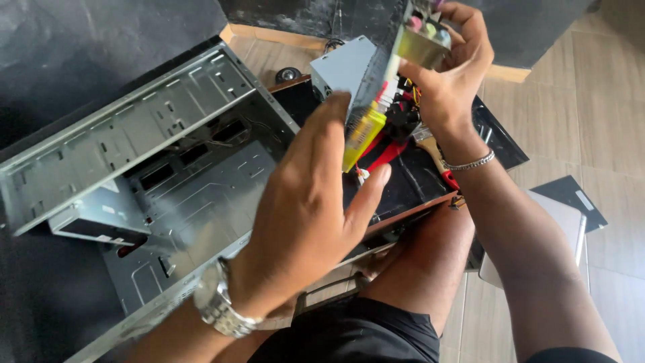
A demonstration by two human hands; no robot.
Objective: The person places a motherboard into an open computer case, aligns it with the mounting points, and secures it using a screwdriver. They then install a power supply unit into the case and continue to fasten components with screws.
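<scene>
The big grey metal computer case (168,168) lies open on its side, filling the view from 7 to 11 o'clock. A dark panel (416,181) lies on the person's lap near the middle. A grey power box (342,67) sits at 12 o'clock.

Both hands hold up 1 circuit board (376,87), seen edge-on and blurry, at about 1 o'clock. The right hand (450,74) is closed on its top end, by the shiny metal ports. The left hand (302,208), with a watch, has its fingers spread and steadies the lower edge near a yellow part (363,138).

To do this well, I think the person should hold the board only by its edges, keep it level, and not bump it on the case's sharp rim.
</scene>
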